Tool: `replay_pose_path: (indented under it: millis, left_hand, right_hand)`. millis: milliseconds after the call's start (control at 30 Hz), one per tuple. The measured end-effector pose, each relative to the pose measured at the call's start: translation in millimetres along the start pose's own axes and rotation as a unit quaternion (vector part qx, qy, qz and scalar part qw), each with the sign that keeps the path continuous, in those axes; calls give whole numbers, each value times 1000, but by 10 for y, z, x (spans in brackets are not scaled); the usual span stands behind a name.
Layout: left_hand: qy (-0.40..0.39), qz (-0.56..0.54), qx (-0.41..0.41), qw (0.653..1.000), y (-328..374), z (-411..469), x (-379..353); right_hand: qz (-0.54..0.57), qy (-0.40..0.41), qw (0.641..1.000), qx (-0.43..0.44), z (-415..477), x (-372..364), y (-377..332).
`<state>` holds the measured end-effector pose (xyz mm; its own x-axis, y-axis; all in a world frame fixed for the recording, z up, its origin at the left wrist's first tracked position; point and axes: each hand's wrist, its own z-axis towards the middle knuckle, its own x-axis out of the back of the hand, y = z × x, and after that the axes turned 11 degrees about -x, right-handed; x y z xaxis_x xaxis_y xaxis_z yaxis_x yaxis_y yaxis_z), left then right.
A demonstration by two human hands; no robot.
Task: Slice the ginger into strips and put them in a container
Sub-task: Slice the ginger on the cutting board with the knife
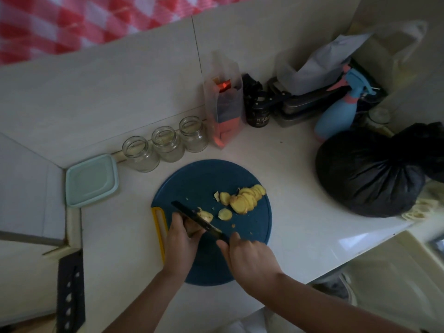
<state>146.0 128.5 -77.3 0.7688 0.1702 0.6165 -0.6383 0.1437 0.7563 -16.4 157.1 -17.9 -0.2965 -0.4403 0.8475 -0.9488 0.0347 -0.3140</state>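
Left fingers (177, 219) pinch the ginger stub (206, 215) steady for my cut. Right fingers (236, 237) curl round the knife (185, 211). Finished rounds (245, 199) lie beyond them, clear of the blade.

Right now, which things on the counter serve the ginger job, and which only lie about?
Job: knife in right hand, ginger piece in left hand, ginger slices, cutting board, lidded container (likely).
Lying about: glass jars, spray bottle, black bag.

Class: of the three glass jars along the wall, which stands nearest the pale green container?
The left-end jar, right beside the pale green container; the middle jar and right-end jar stand farther along, toward the clear bag.
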Motion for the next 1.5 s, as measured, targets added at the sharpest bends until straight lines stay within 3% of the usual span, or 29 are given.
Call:
replay_pose_path:
  millis: [367, 1000, 1500]
  left_hand:
    - [-43, 88, -59, 993, -12, 54, 37]
    - [-61, 68, -85, 992, -69, 74, 39]
    - [-63, 37, -120, 990, -171, 116, 42]
  right_hand:
    - [40, 0, 999, -11, 41, -97, 71]
    - [41, -30, 998, -26, 88, -223, 59]
    - [128, -84, 988, -13, 315, -159, 167]
